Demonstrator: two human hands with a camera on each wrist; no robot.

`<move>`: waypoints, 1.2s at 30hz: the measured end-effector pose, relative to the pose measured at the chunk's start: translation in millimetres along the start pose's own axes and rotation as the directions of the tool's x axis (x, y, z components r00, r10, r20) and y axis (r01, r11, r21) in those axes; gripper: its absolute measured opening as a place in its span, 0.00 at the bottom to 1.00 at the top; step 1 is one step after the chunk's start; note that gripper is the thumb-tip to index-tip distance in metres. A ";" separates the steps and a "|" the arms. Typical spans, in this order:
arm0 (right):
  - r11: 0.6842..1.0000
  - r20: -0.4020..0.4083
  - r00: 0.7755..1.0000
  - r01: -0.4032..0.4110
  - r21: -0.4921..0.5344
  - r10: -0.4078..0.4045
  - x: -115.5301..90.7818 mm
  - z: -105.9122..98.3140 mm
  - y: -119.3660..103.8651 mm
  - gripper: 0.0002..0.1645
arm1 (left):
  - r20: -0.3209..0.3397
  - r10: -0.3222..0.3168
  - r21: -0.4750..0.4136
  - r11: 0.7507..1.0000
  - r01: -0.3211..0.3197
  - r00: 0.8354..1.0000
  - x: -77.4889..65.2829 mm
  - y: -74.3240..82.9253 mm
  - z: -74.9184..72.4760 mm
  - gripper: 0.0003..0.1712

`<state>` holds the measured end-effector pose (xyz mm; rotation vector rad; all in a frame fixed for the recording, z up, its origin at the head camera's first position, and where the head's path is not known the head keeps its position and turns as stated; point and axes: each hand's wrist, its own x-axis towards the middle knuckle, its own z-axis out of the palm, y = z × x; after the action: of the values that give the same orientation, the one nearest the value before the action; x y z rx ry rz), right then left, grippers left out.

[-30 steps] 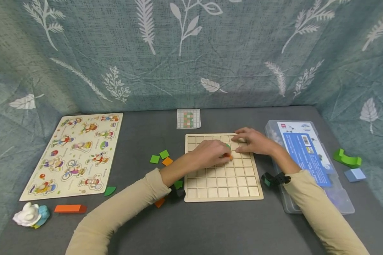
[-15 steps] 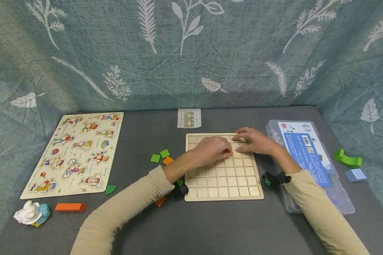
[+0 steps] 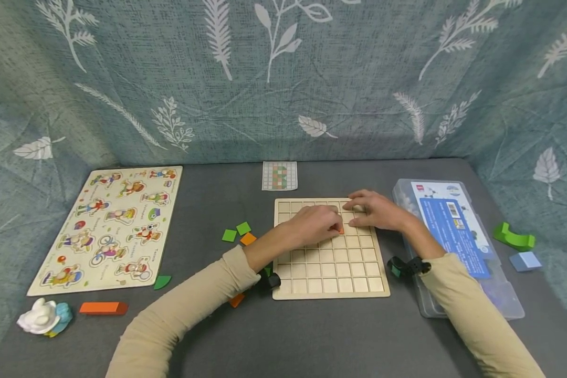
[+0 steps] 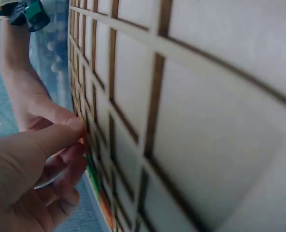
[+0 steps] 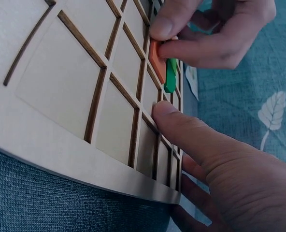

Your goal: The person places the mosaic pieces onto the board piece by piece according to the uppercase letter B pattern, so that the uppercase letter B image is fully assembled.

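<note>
Orange tile (image 5: pixel 156 62) has shifted slightly, pinched in left fingers (image 5: pixel 198 51)

Counting two hands (image 3: pixel 314 226) (image 3: pixel 374 210), one grid board (image 3: pixel 331 285), one picture board (image 3: pixel 106 230), one card (image 3: pixel 280 176), one case (image 3: pixel 453 226), three toy blocks (image 3: pixel 103 308) (image 3: pixel 515 239) (image 3: pixel 525 261), one figurine (image 3: pixel 44 316), at least six off-board tiles (image 3: pixel 229 235).

Probably "Tennis" on the puzzle board (image 3: pixel 94 224)

Grey table (image 3: pixel 331 341), load recorded.
We find, left to right: picture board (image 3: pixel 101 278), white-and-blue figure (image 3: pixel 44 317), orange block (image 3: pixel 104 308), loose green tiles (image 3: pixel 229 235) and orange tiles (image 3: pixel 248 239), wooden grid board (image 3: pixel 329 286), printed card (image 3: pixel 280 176), plastic case (image 3: pixel 458 236), green arch (image 3: pixel 514 239), blue block (image 3: pixel 525 261).
</note>
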<state>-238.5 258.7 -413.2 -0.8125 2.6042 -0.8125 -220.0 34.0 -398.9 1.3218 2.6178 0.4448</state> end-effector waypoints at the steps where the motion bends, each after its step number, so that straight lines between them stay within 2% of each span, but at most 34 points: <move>1: 1.000 0.001 1.000 -0.001 0.001 0.001 -0.3 0.0 0.2 0.26 | 0.019 -0.003 0.002 1.000 0.003 1.000 -1.5 0.4 -0.6 0.06; 4: 1.000 0.002 1.000 -0.003 0.000 0.003 -0.8 -0.2 0.7 0.26 | 0.064 -0.016 0.019 1.000 0.015 0.998 -14.4 0.6 -5.8 0.10; 6: 1.000 0.003 1.000 -0.007 0.002 0.007 -0.8 -0.4 0.9 0.26 | 0.059 -0.018 0.026 1.000 0.017 0.998 -32.2 -2.2 -10.4 0.11; 10: 1.000 0.010 1.000 -0.015 0.010 0.015 0.9 0.7 0.9 0.26 | -0.036 -0.064 -0.011 0.998 0.063 0.997 -91.3 -17.1 -16.9 0.11; 15: 1.000 0.024 1.000 -0.021 0.006 0.021 0.1 0.7 0.4 0.27 | -0.121 -0.197 -0.037 0.980 0.194 0.973 -169.3 -35.7 -13.1 0.12; 18: 1.000 0.026 0.999 -0.028 0.012 0.027 -0.2 -0.2 0.3 0.27 | -0.167 -0.245 -0.002 0.969 0.249 0.955 -203.9 -39.8 -7.5 0.13; 20: 1.000 0.023 1.000 -0.021 0.014 0.021 0.0 -0.7 0.5 0.26 | -0.201 -0.255 0.006 0.965 0.262 0.946 -220.4 -39.9 -4.5 0.14; 22: 1.000 0.024 1.000 -0.021 0.018 0.020 -0.3 -1.5 0.5 0.27 | -0.233 -0.254 0.007 0.965 0.263 0.939 -230.6 -39.2 -2.5 0.14; 25: 1.000 0.025 0.999 -0.022 0.018 0.022 -1.2 -2.9 0.6 0.27 | -0.267 -0.249 -0.010 0.967 0.255 0.931 -235.9 -38.0 -1.1 0.15; 30: 1.000 0.025 1.000 -0.014 0.020 0.014 -0.9 -3.1 1.3 0.27 | -0.291 -0.221 -0.033 0.975 0.221 0.931 -232.4 -37.3 0.7 0.15; 36: 1.000 0.027 0.999 -0.022 0.015 0.022 0.2 -2.0 1.0 0.27 | -0.273 -0.220 -0.067 0.976 0.209 0.937 -225.5 -37.5 2.3 0.14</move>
<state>-239.9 260.1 -412.3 -0.7836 2.5761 -0.8082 -114.5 -168.6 -408.9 1.0083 2.9236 0.6845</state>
